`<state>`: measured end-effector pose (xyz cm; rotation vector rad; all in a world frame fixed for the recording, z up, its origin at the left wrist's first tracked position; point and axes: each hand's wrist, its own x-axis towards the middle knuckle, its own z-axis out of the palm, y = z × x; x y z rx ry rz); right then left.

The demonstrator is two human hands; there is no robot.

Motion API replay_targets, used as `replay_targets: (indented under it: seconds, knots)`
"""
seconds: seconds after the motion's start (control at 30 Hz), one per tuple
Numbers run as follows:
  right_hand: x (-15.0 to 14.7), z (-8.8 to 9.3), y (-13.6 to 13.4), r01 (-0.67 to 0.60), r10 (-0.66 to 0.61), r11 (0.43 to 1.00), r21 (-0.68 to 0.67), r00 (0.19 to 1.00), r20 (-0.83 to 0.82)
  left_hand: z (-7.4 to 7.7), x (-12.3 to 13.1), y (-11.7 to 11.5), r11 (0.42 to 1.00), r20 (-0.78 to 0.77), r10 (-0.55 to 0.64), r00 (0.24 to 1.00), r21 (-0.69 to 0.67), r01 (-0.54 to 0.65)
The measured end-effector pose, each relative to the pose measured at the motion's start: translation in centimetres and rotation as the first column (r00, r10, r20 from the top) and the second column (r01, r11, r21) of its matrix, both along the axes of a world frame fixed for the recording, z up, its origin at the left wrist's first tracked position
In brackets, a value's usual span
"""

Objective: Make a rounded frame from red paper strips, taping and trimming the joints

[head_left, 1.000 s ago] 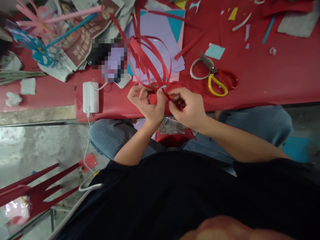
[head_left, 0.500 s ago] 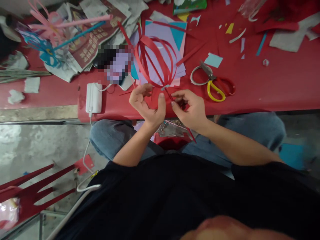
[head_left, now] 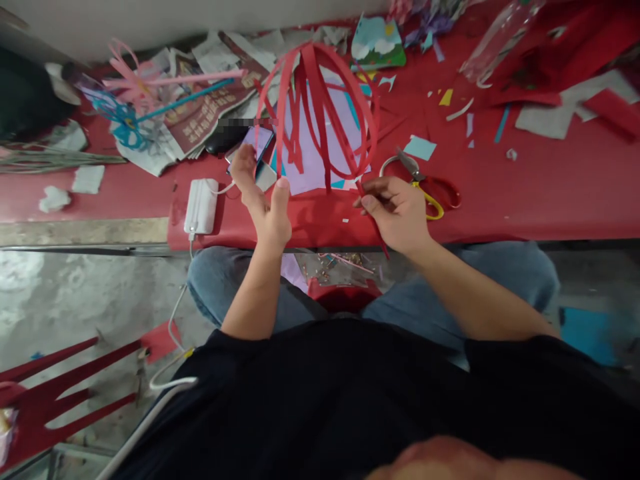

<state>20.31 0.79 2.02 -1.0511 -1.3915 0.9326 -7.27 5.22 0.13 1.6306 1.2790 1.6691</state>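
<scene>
Several red paper strips [head_left: 324, 127] arch from the tabletop area up into a loose cage of loops, some of their ends hanging free. My right hand [head_left: 400, 212] pinches the gathered lower end of these strips, with a thin red stick [head_left: 384, 250] poking out below the fingers. My left hand [head_left: 263, 203] is to the left of the loops, its thumb and fingers spread apart. Its thumb tip meets the lower end of one red strip, though no firm grip shows. Behind the loops lie sheets of lilac and blue paper [head_left: 303, 175].
Scissors [head_left: 435, 193] lie just past my right hand. To the left are a white power bank [head_left: 201, 207] with a cable, a phone [head_left: 260, 141], and pink and blue paper flowers [head_left: 129, 127] on newspaper. Paper scraps and a plastic bottle [head_left: 500, 40] occupy the right. The red table [head_left: 525, 207] ends before my knees.
My left hand has moved left, away from the right one. The strips, earlier gathered at the bottom, have spread with several ends loose. A small white scrap now shows on the table.
</scene>
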Motion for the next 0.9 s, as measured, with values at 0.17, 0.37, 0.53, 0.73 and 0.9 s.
replay_targets:
  seconds: [0.17,0.37,0.53,0.73,0.9]
  knots:
    - [0.1,0.2,0.4,-0.045,0.042,0.998,-0.037,0.997,-0.072,0.1,1.2,0.2,0.999,0.057,0.015,0.998,-0.037,-0.013]
    - [0.2,0.0,1.0,-0.123,0.082,0.978,-0.170,0.970,-0.228,0.0,3.5,-0.4,0.896,0.273,-0.225,0.935,-0.319,0.308]
    - [-0.1,-1.5,1.7,-0.121,0.063,0.960,-0.254,0.972,-0.226,0.9,5.6,-1.6,0.756,0.316,-0.265,0.911,-0.518,0.399]
    - [-0.1,-3.7,2.9,-0.060,-0.002,0.920,-0.388,0.988,-0.157,-0.2,5.8,-1.7,0.806,0.154,-0.171,0.973,-0.546,0.228]
    - [0.1,-4.9,3.8,0.031,-0.036,0.905,-0.424,0.999,-0.004,-2.0,5.6,-1.1,0.854,-0.018,-0.059,0.998,-0.518,0.041]
